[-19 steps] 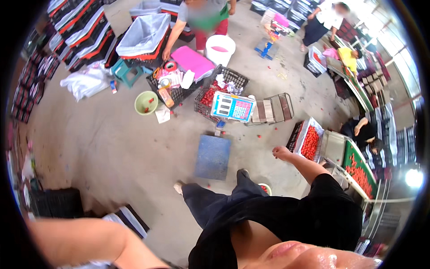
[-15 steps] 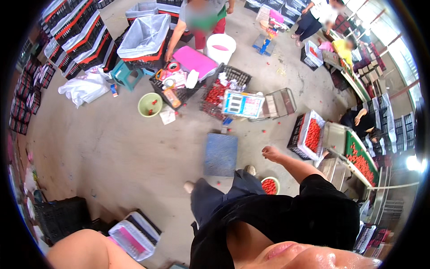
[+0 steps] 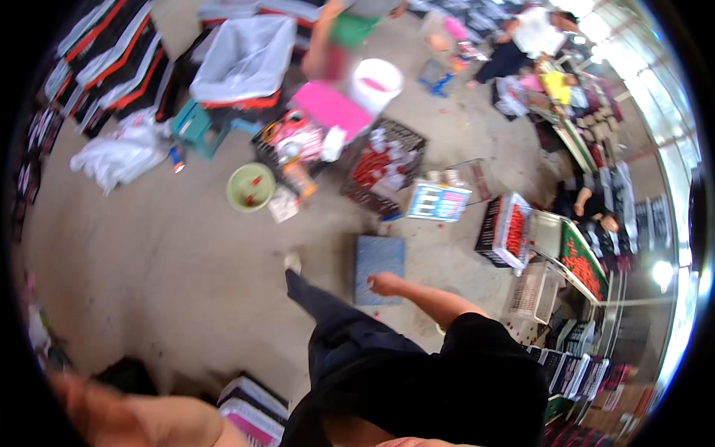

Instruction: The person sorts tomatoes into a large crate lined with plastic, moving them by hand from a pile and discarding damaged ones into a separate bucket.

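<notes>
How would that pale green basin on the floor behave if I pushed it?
The pale green basin is probably light for its size, with only a few red fruits inside. It may slide easily, standing upright on smooth-looking floor. The fruits might roll, lying loose with room around them.

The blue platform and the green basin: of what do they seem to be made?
Blue platform: perhaps painted metal, dull, from its mottled flat top; blur leaves this open.
Green basin: likely smooth plastic, from its even colour and rounded rim.

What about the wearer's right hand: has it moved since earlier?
Yes, the right hand moved left, from right of the blue platform to overlapping it in view.
</notes>
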